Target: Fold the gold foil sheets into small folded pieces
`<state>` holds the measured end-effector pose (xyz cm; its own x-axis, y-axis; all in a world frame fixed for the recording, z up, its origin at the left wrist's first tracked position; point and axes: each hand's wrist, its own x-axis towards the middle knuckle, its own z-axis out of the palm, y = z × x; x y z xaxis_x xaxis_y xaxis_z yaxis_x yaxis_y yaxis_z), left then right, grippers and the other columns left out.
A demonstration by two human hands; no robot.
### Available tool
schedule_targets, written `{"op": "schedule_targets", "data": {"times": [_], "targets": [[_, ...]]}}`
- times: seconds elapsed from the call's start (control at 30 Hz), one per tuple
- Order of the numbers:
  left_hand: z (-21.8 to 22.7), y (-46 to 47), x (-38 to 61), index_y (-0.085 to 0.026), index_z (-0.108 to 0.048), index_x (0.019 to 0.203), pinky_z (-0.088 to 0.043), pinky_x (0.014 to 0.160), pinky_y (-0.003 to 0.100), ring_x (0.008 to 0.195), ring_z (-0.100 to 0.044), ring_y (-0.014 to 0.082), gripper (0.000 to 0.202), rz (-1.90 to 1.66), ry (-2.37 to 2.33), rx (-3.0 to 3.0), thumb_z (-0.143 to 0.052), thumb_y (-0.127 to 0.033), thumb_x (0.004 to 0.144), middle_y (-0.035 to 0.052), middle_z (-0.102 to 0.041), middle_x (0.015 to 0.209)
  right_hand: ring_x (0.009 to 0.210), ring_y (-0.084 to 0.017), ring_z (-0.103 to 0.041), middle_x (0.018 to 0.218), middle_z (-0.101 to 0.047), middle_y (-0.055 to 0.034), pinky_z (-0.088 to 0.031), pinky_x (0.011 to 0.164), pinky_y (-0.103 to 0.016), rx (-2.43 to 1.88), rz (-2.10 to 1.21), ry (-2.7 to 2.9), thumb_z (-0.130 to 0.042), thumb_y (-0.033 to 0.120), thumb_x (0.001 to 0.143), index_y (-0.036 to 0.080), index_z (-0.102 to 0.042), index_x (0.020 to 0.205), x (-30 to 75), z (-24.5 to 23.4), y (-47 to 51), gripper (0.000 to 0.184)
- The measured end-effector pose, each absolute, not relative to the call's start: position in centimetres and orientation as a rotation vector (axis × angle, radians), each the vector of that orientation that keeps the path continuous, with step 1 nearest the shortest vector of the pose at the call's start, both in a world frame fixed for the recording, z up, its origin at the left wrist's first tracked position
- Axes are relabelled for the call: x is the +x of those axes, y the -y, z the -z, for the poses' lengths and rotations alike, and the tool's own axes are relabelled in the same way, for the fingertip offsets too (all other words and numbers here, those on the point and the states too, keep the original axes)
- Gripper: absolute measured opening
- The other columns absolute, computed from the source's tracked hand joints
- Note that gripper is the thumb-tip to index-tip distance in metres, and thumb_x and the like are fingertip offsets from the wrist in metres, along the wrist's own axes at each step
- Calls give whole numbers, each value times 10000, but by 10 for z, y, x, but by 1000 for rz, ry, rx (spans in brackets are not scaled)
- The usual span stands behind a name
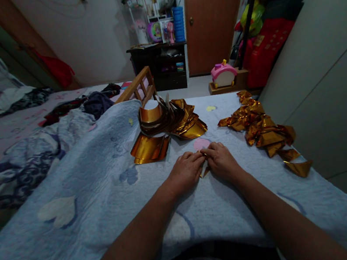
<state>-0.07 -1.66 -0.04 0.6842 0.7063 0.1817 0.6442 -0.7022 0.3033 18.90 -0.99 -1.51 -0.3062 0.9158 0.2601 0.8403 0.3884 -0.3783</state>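
Note:
My left hand [187,170] and my right hand [221,160] meet over the middle of the quilt. Between them they pinch a small piece of gold foil paper [205,171], mostly hidden under the fingers. Its pale underside and a pointed lower end show below the fingertips. Just beyond my hands lies a loose pile of gold foil sheets [156,144], some flat and some curled, with white backs showing. To the right, a heap of folded gold foil pieces [262,130] runs along the quilt's edge.
A light blue quilt [109,220] with heart shapes covers the surface. Rumpled bedding [41,156] lies to the left beside a wooden rail [136,87]. A pink toy case [224,74] stands beyond the far edge. A pale cabinet [327,77] flanks the right side.

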Motion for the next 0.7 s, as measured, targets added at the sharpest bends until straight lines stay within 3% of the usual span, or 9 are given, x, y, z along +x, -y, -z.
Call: {"op": "schedule_targets", "data": {"times": [0.47, 0.7], "targets": [[4, 17, -1, -217, -575, 1375, -419, 1123, 452, 1285, -502, 259, 405, -486, -1086, 2662, -510, -207, 975, 87, -582, 1439, 908, -219, -490, 958, -612, -85, -369, 829, -333, -1481, -220, 2239, -519, 130, 908, 206, -750, 1145, 190, 15, 11, 340], [3, 16, -2, -191, -579, 1366, -429, 1109, 437, 1228, -532, 253, 396, -471, -1047, 2680, -514, -202, 975, 84, -622, 1392, 914, -224, -499, 976, -615, -97, -372, 832, -336, -1485, -226, 2237, -531, 137, 909, 190, -746, 1170, 191, 17, 9, 343]]}}
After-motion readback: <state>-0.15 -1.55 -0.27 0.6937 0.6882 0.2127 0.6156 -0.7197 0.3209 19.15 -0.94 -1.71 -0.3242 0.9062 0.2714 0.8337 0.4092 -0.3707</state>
